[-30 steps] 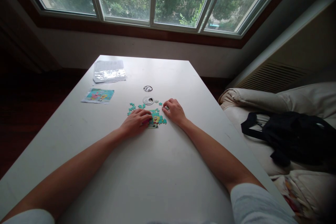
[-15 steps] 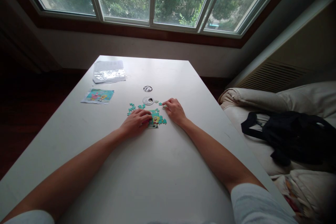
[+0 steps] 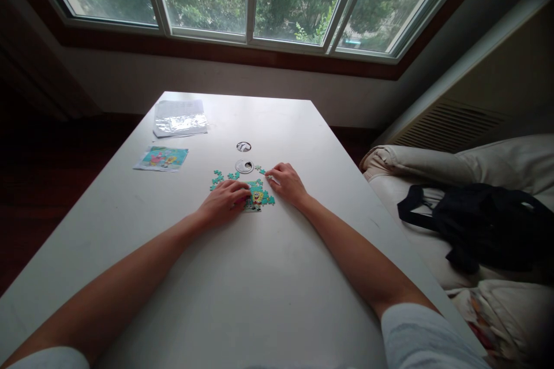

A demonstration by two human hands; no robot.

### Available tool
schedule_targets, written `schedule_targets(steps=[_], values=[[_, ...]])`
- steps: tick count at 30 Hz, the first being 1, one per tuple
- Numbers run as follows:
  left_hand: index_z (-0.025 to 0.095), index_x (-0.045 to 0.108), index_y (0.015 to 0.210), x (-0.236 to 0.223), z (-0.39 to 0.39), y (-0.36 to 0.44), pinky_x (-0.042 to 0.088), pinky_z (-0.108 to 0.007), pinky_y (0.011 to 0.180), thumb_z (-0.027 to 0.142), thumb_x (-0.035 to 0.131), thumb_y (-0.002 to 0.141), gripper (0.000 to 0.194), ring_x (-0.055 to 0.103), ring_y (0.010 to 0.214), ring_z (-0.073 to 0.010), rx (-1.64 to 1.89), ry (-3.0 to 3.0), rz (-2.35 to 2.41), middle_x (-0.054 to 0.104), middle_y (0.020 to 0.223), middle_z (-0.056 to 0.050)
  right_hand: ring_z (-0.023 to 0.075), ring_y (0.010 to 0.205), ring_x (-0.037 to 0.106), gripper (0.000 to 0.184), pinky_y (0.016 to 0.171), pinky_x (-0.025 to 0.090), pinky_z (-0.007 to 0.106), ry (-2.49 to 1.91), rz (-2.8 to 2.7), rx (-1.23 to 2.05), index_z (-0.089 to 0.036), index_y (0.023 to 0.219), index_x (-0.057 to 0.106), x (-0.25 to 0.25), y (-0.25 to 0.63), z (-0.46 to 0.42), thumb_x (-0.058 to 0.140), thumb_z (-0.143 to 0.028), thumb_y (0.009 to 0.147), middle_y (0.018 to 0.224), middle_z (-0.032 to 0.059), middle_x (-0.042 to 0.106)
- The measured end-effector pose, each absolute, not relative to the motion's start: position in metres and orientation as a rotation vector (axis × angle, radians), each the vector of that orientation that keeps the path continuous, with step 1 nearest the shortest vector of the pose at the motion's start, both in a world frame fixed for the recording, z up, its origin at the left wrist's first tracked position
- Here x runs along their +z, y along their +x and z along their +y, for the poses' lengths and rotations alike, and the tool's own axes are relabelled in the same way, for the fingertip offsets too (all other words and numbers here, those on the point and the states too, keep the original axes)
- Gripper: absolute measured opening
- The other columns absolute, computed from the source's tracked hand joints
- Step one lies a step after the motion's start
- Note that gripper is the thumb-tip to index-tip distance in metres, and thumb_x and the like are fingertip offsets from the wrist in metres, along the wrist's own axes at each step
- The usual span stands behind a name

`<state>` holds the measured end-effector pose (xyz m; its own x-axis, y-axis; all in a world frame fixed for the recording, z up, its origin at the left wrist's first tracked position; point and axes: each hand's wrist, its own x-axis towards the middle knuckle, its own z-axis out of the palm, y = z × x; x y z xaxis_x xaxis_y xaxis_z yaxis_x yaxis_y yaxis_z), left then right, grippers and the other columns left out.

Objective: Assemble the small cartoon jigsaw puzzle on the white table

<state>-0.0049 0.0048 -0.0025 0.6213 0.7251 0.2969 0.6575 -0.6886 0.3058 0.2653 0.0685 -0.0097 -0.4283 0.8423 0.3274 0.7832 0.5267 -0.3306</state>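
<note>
A partly joined jigsaw puzzle (image 3: 257,196) with a yellow cartoon figure on teal lies mid-table. My left hand (image 3: 225,199) rests over its left side, fingers laid out across the pieces and hiding part of the picture. Just right of the puzzle's upper edge is my right hand (image 3: 285,181). Its thumb and fingertips close on a small pale puzzle piece (image 3: 269,177), partly covered by the fingers. Near those fingertips sits a loose teal puzzle piece (image 3: 262,172). More loose teal pieces (image 3: 217,175) are scattered beyond my left hand.
Two round black-and-white discs (image 3: 244,166) lie behind the puzzle on the white table (image 3: 242,282). A picture card (image 3: 162,158) and a clear plastic packet with paper (image 3: 180,118) are at the left. A dark bag (image 3: 489,225) rests on the sofa (image 3: 411,155) at right.
My right hand has shifted slightly left toward the puzzle. The loose teal piece by its fingertips sits a little further left. My left hand stays in place.
</note>
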Motion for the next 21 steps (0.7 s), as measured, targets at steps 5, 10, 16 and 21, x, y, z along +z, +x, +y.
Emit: schedule_targets(steps=[5, 10, 16, 21], values=[[0.03, 0.067, 0.123, -0.0016, 0.0045, -0.0048, 0.042, -0.046, 0.109, 0.024, 0.053, 0.098, 0.029, 0.055, 0.123, -0.0265, 0.593, 2.679, 1.147, 0.065, 0.135, -0.003, 0.0261, 0.106, 0.053, 0.014, 0.096, 0.045, 0.039, -1.427, -2.232, 0.122, -0.023, 0.103, 0.071, -0.0123, 0.2665, 0.0701, 0.067, -0.031, 0.093, 0.106, 0.0084, 0.063], [0.03, 0.067, 0.123, -0.002, 0.0047, -0.0048, 0.042, -0.046, 0.109, 0.024, 0.054, 0.098, 0.029, 0.055, 0.123, -0.0261, 0.599, 2.676, 1.142, 0.065, 0.135, -0.003, 0.0258, 0.106, 0.053, 0.012, 0.096, 0.045, 0.038, -1.439, -2.238, 0.105, -0.023, 0.1, 0.071, -0.013, 0.2665, 0.0702, 0.068, -0.032, 0.092, 0.105, 0.0079, 0.063], [0.03, 0.067, 0.124, -0.0026, 0.0047, -0.005, 0.042, -0.046, 0.11, 0.025, 0.054, 0.098, 0.03, 0.055, 0.124, -0.026, 0.603, 2.675, 1.144, 0.065, 0.135, -0.003, 0.0258, 0.106, 0.053, 0.019, 0.096, 0.045, 0.038, -1.465, -2.238, 0.109, -0.023, 0.109, 0.071, -0.0129, 0.2658, 0.0696, 0.066, -0.033, 0.094, 0.107, 0.009, 0.063], [0.03, 0.067, 0.124, -0.0017, 0.0044, -0.0048, 0.042, -0.046, 0.11, 0.025, 0.053, 0.098, 0.03, 0.054, 0.124, -0.0261, 0.59, 2.678, 1.15, 0.064, 0.136, -0.003, 0.0251, 0.106, 0.053, 0.02, 0.096, 0.045, 0.037, -1.44, -2.241, 0.111, -0.023, 0.108, 0.074, -0.0132, 0.266, 0.0697, 0.065, -0.036, 0.096, 0.106, 0.0088, 0.062]])
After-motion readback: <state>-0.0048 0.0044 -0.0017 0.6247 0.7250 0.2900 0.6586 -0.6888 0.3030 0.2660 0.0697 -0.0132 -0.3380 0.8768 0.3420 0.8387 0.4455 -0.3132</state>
